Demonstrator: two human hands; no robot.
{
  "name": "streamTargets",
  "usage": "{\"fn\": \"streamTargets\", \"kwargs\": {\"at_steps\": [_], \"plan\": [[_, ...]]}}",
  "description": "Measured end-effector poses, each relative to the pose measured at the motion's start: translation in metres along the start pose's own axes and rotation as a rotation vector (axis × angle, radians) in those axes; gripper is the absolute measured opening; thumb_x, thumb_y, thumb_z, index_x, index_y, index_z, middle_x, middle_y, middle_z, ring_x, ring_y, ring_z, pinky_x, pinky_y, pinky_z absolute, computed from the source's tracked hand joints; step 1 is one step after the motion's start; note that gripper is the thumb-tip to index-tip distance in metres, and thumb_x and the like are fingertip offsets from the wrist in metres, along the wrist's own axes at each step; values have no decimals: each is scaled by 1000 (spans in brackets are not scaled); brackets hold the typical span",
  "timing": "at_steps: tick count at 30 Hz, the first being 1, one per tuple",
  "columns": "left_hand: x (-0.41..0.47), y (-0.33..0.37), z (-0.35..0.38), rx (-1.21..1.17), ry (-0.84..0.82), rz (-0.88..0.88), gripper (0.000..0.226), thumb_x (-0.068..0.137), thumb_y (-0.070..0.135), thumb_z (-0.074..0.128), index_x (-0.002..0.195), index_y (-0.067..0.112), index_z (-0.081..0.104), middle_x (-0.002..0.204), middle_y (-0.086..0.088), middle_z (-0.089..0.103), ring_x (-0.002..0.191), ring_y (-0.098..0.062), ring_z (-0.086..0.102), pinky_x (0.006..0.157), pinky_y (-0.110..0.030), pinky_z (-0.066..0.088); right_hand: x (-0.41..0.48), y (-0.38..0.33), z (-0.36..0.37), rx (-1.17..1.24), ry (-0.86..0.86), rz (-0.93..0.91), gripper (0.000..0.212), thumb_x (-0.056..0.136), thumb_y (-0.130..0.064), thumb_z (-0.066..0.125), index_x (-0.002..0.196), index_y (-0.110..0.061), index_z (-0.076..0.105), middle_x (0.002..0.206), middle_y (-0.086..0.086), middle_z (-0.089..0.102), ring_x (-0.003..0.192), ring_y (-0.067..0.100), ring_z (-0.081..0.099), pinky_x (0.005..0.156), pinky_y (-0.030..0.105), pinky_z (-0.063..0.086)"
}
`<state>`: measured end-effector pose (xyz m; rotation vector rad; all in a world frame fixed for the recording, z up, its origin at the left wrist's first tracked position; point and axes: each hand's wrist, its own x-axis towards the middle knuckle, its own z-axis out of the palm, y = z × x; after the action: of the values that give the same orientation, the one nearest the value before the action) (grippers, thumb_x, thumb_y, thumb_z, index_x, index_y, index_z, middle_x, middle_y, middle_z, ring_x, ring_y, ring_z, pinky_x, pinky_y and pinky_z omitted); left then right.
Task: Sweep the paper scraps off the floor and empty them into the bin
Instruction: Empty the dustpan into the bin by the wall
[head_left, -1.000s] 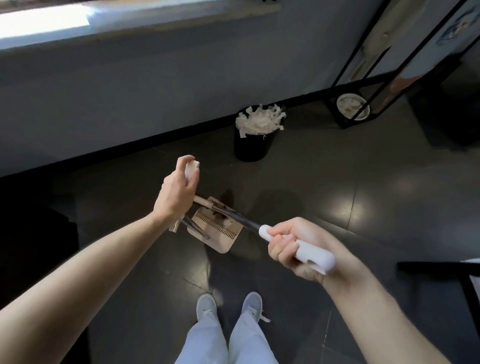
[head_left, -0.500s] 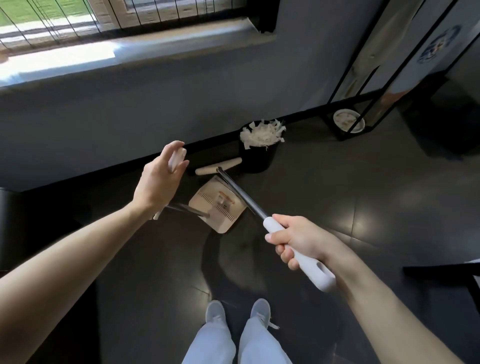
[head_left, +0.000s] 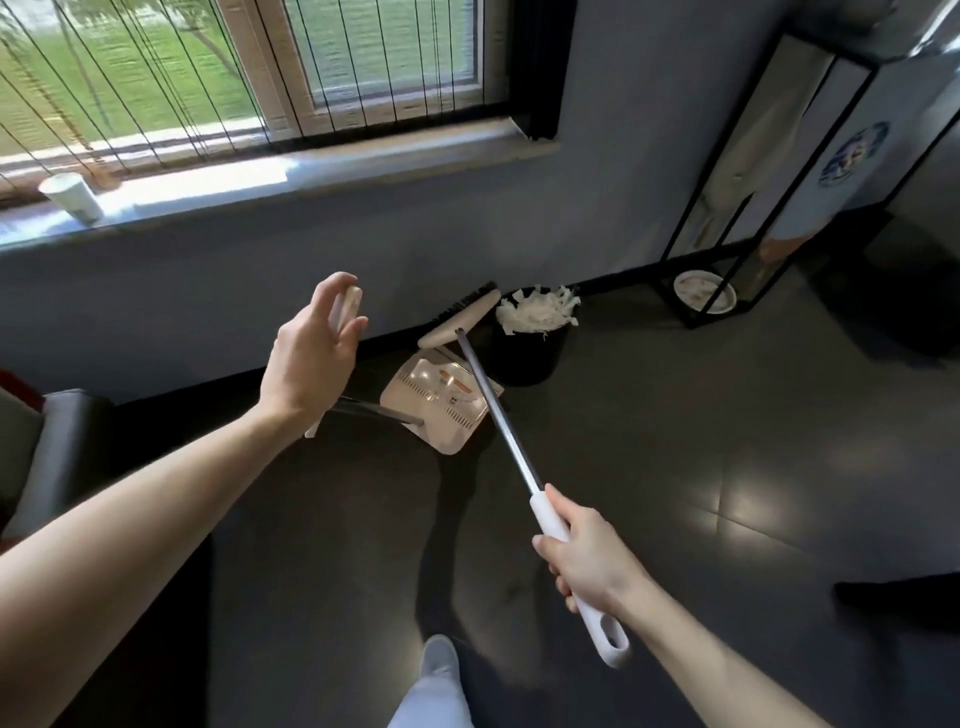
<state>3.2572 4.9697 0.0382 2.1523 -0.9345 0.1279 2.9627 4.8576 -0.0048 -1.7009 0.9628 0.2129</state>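
Left hand (head_left: 311, 364), fingers loosely curled, holds the dustpan (head_left: 436, 415) short of the bin (head_left: 530, 358); my right hand (head_left: 592, 561) clamps the broom (head_left: 506, 426).

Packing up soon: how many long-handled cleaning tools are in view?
2. The broom is gripped by the right hand, its head by the bin; the dustpan is left of it, handle against the left hand. None seem hidden.
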Motion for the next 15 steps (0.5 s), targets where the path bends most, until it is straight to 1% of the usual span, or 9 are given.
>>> {"fn": "streamTargets", "kwargs": {"at_steps": [3, 5, 7, 11, 13, 15], "plan": [[-15, 20, -10, -2, 39, 27, 38, 96, 23, 58, 132, 26, 44, 111, -17, 65, 80, -23, 58, 67, -34, 46, -11, 15, -14, 4, 44, -27, 66, 95, -17, 54, 152, -32, 23, 73, -1, 54, 48, 9, 52, 45, 23, 45], [-24, 34, -15, 14, 56, 60, 38, 96, 23, 58, 131, 25, 45, 112, -17, 65, 82, -23, 58, 68, -35, 46, -18, 22, -25, 21, 73, -47, 67, 94, -16, 54, 151, -32, 23, 70, 2, 55, 48, 11, 51, 45, 25, 46], [-28, 50, -18, 19, 64, 83, 38, 96, 23, 58, 132, 25, 45, 113, -18, 65, 84, -23, 58, 69, -35, 46, -24, 26, -36, 40, 110, -66, 68, 94, -16, 55, 151, -32, 23, 71, 3, 55, 47, 13, 51, 44, 25, 46], [-23, 80, -21, 14, 102, 118, 36, 98, 25, 55, 131, 30, 43, 111, -16, 65, 84, -24, 58, 69, -36, 44, -32, 29, -57, 72, 150, -104, 70, 92, -17, 55, 151, -33, 22, 75, 2, 55, 48, 12, 52, 44, 24, 46], [-13, 94, -23, 8, 127, 135, 36, 97, 25, 55, 130, 33, 41, 110, -13, 65, 86, -25, 58, 71, -35, 43, -35, 31, -65, 88, 176, -131, 70, 92, -16, 55, 151, -32, 22, 73, 2, 56, 47, 11, 52, 45, 25, 46], [-1, 108, -25, 0, 139, 180, 37, 98, 26, 55, 131, 33, 41, 113, -15, 64, 89, -25, 59, 72, -36, 43, -37, 32, -72, 121, 201, -152, 70, 92, -16, 54, 151, -33, 22, 70, 2, 56, 45, 10, 50, 45, 25, 46]]}}
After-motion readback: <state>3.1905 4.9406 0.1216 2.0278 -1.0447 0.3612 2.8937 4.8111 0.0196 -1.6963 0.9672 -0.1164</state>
